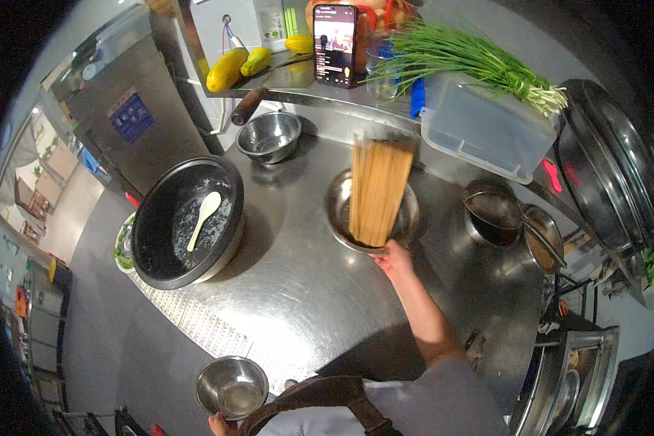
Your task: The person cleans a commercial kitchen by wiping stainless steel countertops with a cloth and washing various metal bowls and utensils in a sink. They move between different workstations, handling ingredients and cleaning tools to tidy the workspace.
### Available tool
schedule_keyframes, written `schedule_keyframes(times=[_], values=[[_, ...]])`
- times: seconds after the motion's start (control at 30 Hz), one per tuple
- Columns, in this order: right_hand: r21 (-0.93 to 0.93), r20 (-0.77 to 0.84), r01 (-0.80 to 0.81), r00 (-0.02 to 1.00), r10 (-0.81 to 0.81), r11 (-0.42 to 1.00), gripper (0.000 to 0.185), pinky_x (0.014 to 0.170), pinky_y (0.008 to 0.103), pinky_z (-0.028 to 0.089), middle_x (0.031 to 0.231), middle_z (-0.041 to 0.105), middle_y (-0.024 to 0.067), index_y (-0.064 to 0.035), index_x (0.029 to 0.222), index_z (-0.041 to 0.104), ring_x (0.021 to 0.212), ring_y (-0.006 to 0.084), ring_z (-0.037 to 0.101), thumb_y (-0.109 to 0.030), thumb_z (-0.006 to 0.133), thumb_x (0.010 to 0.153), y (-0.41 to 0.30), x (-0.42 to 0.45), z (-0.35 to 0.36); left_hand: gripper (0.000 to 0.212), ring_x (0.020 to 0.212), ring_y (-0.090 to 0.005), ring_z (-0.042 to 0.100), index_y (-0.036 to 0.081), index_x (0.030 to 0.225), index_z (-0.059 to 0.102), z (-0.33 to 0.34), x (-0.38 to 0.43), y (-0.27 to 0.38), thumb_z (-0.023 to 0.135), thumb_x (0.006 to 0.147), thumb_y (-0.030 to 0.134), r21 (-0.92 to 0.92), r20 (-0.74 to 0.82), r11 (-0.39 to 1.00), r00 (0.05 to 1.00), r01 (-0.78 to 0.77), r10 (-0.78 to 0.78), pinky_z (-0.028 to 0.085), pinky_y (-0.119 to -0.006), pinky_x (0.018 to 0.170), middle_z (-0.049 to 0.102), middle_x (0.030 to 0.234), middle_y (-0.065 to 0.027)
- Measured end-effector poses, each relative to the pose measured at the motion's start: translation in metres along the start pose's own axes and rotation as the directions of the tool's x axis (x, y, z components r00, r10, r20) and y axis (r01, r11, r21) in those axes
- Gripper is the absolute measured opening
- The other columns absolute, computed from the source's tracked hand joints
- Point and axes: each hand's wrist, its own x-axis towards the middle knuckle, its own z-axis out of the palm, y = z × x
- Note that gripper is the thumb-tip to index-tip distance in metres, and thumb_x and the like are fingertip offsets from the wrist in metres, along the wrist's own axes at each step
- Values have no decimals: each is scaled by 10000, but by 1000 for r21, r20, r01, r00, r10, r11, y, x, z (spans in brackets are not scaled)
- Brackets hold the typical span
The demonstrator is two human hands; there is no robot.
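Note:
My right hand [395,261] grips the near rim of a round steel bowl [335,218] at the middle of the worktop. A bundle of thin wooden skewers or sticks [379,191] stands in that bowl, its top end blurred. At the bottom left, my left hand [221,424] holds an empty steel bowl [231,387] by its lower rim. On the left of the worktop is a large black pot [188,180] with a white spoon [203,218] lying inside. Another small steel bowl [270,139] sits near the back.
Across the back runs a steel shelf [300,98] bearing yellow squashes or similar produce [227,70], a phone [335,46], green chives or scallions [468,54] and a plastic container [485,120]. A wooden handle [249,106] juts near its edge. Strainers [493,210] stand at right, beside dark pans [599,163].

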Motion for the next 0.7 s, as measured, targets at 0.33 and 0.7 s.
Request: schedule_keyframes(times=[0.33, 0.7], values=[[-51, 124, -61, 990, 67, 997, 255, 497, 277, 479, 863, 625, 119, -14, 981, 540, 652, 223, 616, -224, 441, 874, 41, 113, 128, 327, 876, -265, 558, 10, 1084, 496, 66, -49, 43, 542, 824, 204, 123, 44, 985, 991, 121, -127, 459, -387, 749, 566, 968, -144], [-252, 313, 158, 947, -74, 955, 563, 836, 336, 441, 1178, 491, 134, -65, 1289, 331, 1029, 204, 524, -299, 588, 845, 48, 15, 66, 350, 892, -251, 550, 27, 1157, 435, 79, -74, 70, 482, 850, 188, 196, 111, 967, 976, 165, -189, 468, -389, 760, 537, 1031, -127]])
